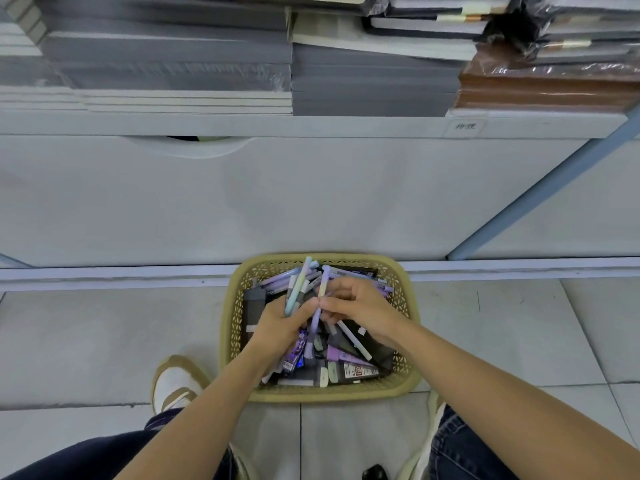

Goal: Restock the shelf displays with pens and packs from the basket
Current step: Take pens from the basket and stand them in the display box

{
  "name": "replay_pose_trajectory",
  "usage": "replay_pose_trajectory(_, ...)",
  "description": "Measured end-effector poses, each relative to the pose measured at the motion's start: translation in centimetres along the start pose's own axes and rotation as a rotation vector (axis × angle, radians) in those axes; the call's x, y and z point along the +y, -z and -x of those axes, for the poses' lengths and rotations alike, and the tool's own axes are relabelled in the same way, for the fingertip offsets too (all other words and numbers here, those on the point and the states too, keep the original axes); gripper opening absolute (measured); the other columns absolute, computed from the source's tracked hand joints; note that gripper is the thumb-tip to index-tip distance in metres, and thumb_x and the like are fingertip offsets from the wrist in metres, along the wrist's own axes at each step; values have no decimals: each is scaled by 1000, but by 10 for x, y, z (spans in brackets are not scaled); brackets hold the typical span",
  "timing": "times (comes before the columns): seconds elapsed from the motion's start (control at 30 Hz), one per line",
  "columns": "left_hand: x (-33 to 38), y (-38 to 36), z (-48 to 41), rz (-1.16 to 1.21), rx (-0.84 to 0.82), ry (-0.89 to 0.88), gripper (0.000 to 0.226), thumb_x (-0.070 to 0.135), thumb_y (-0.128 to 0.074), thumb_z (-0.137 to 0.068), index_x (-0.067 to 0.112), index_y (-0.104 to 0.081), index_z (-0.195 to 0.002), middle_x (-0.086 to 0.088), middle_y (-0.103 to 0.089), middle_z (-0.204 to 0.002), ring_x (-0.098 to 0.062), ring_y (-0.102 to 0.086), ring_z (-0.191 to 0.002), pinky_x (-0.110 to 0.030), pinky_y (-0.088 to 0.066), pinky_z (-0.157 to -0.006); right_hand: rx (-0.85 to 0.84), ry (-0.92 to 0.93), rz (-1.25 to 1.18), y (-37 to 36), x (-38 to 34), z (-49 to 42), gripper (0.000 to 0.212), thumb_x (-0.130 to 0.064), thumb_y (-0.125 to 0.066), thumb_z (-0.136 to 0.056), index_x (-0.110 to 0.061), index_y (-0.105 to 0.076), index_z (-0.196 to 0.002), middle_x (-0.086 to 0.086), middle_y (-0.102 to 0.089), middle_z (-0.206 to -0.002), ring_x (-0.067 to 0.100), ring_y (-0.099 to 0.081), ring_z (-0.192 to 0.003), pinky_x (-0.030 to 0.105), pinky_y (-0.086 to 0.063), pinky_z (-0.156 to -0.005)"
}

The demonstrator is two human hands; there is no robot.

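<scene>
Left hand [280,329] is clutching slim pastel plastic pens [295,292], right hand [362,308] is pinching another light, likely slippery lilac pen [313,332] mid-barrel.

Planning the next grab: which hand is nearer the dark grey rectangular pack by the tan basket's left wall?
Left. The left hand, gripping pastel pens, is beside the dark grey pack; the right hand, pinching a lilac pen, is farther right across the basket.

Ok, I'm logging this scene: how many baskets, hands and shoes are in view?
Basket: 1
Hands: 2, left hand gripping pastel pens, right hand pinching a purple pen
Shoes: 2, left shoe, right shoe
Total: 5
</scene>
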State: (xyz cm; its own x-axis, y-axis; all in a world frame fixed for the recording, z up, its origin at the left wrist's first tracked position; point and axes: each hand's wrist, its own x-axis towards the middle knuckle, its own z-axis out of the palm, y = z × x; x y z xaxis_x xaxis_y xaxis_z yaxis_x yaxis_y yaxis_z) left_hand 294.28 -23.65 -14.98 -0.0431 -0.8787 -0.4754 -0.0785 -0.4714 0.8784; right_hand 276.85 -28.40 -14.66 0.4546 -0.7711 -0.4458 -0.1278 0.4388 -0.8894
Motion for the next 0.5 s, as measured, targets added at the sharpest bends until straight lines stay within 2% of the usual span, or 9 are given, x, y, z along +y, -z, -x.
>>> replay_pose_trajectory(0.07,0,2,-2,25,-40,-14,28,27,-69,-89,8,-56,-72,-3,-53,-51,-8,-41,-37,-17,-36,-38,38,-25,-92,0,1,-2,24,-5,-66,-88,7,-63,-109,14,-71,-88,20,-67,-78,27,-57,-74)
replay_pose_trajectory(0.13,-2,0,-3,16,-105,-43,11,17,-69,-88,11,-62,-83,4,-66,-59,-4,-58,-50,-12,-45,-50,38,-52,-136,2,3,-3,25,-4,-65,-88,8,-64,-111,23,-70,-98,24,-66,-83,31,-56,-79)
replay_pose_trajectory(0.17,-3,-1,-4,6,-124,-46,6,15,-68,-90,13,-64,-87,5,-68,-62,-1,-60,-53,-12,-46,-51,29,-62,-134,4,4,-5,25,-5,-65,-89,6,-66,-111,26,-69,-102,24,-66,-84,32,-56,-81)
replay_pose_trajectory(0.23,-5,-3,-5,-15,-109,-15,11,20,-64,-93,14,-62,-84,1,-66,-61,-2,-52,-42,-13,-42,-43,51,-61,-62,10,5,-9,20,-11,-64,-91,-4,-70,-109,18,-71,-102,17,-65,-81,26,-55,-76)
replay_pose_trajectory(0.3,-8,-2,-8,-42,-74,34,20,26,-60,-95,12,-61,-82,-4,-66,-60,-7,-43,-36,-18,-37,-36,219,22,199,23,8,-16,15,-18,-66,-90,-18,-73,-103,1,-74,-95,3,-63,-77,16,-50,-70)
replay_pose_trajectory(0.37,-12,0,-11,-34,-45,56,19,28,-57,-97,11,-60,-91,-9,-70,-66,-11,-38,-34,-21,-34,-33,442,131,609,39,12,-23,17,-23,-71,-87,-21,-71,-104,-8,-71,-97,-4,-60,-79,8,-44,-72)
replay_pose_trajectory(0.4,-13,0,-12,-22,-30,65,17,28,-56,-98,12,-59,-95,-11,-72,-69,-13,-37,-34,-20,-33,-33,487,154,793,47,16,-26,21,-26,-72,-85,-21,-70,-105,-9,-69,-99,-3,-59,-82,10,-45,-76)
replay_pose_trajectory(0.43,-15,1,-14,-10,-16,73,16,28,-55,-99,12,-58,-96,-12,-72,-70,-14,-36,-35,-20,-33,-32,477,145,928,53,21,-27,24,-30,-73,-83,-22,-69,-105,-10,-67,-99,2,-58,-86,16,-46,-78)
replay_pose_trajectory(0.5,-17,1,-15,0,1,89,16,27,-54,-99,11,-57,-95,-13,-71,-68,-16,-36,-35,-21,-34,-33,378,56,1051,57,30,-26,22,-38,-74,-81,-24,-67,-96,-13,-63,-90,6,-57,-85,23,-44,-72)
